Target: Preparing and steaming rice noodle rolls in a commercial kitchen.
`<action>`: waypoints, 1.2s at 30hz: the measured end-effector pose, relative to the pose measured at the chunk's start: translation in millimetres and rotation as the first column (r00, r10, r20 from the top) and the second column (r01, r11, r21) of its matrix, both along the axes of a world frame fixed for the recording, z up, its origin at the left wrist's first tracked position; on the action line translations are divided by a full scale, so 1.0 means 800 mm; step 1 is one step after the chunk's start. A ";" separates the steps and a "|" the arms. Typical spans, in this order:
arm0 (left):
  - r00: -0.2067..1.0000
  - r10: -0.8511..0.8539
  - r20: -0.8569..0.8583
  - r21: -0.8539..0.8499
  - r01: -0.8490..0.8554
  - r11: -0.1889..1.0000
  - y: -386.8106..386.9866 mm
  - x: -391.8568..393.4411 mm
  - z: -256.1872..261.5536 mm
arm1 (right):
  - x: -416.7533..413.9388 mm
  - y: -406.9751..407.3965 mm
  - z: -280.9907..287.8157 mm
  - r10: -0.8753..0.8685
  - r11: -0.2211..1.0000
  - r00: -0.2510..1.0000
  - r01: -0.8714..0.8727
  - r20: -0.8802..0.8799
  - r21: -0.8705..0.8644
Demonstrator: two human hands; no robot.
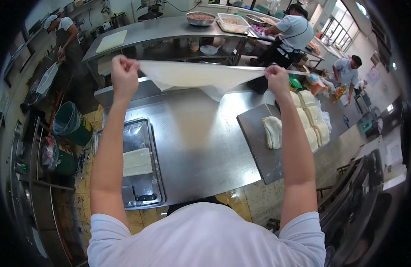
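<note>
A thin, pale sheet of dough (192,75) is stretched in the air between my hands, over the far side of the steel table (198,160). My left hand (125,68) pinches its left corner, and my right hand (276,75) grips the right corner. The sheet's lower edge hangs loose in uneven points. Below my left forearm, a folded pale dough sheet (138,162) lies in a metal tray (158,182), with a black-handled blade (145,197) near the tray's front. By my right forearm, a folded stack of pale sheets (272,132) rests on a dark board (255,133).
Several stacks of pale folded sheets (310,116) stand right of my right forearm. Behind the table is a steel counter (158,31) with a bowl of minced filling (201,19) and a plastic tub (232,22). Co-workers stand at back left and right. Lined green bins (71,123) stand left.
</note>
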State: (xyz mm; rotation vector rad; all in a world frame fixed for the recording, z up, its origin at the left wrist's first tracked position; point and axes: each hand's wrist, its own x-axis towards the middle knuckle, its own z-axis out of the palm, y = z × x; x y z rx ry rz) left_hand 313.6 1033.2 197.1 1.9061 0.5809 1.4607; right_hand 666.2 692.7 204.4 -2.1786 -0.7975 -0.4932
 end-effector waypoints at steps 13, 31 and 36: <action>0.776 -0.106 -0.622 -0.418 -0.214 0.883 -0.363 -0.241 -0.332 | -0.250 -0.256 -0.357 0.138 0.854 0.913 -0.306 -0.385 -0.421; 0.324 0.254 -0.911 0.137 -0.343 0.929 0.007 0.108 -0.386 | -0.143 0.036 -0.301 0.302 0.842 0.856 -0.446 -0.420 -0.302; 0.493 0.237 -0.837 0.099 -0.290 0.952 0.053 0.098 -0.399 | -0.123 0.100 -0.318 0.298 0.776 0.824 -0.503 -0.482 -0.381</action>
